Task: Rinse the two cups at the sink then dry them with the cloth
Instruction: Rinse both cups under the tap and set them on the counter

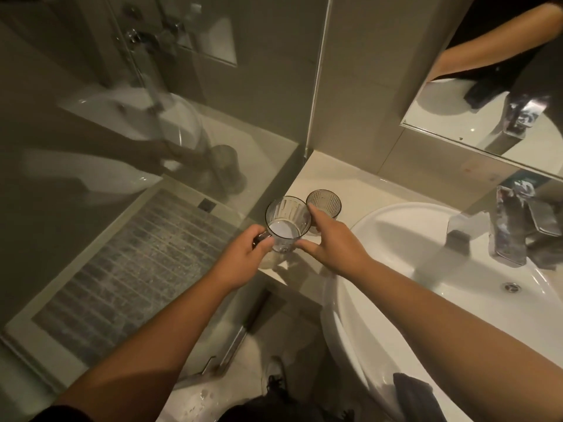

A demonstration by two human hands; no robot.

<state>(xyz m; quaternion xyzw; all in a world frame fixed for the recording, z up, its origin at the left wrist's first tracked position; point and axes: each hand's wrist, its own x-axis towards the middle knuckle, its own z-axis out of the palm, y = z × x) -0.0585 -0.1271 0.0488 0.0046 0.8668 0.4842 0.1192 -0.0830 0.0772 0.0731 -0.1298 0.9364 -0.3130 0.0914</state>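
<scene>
Two clear ribbed glass cups are on the pale counter [359, 190] left of the sink. The nearer cup [288, 226] is lifted slightly above the counter's front corner, with my left hand [243, 257] gripping its handle. My right hand [332, 242] touches the same cup's right side, thumb low and fingers up at the rim. The second cup [324, 204] stands upright just behind, partly hidden by my right fingers. A dark grey cloth [417, 397] lies on the white sink's [426, 300] near rim, by my right forearm.
A chrome tap [511, 229] stands at the sink's far right, with the drain [511, 287] below it. A mirror [487, 86] hangs above. A glass shower screen [152, 166] borders the counter on the left, and the tiled shower floor [131, 269] lies beyond it.
</scene>
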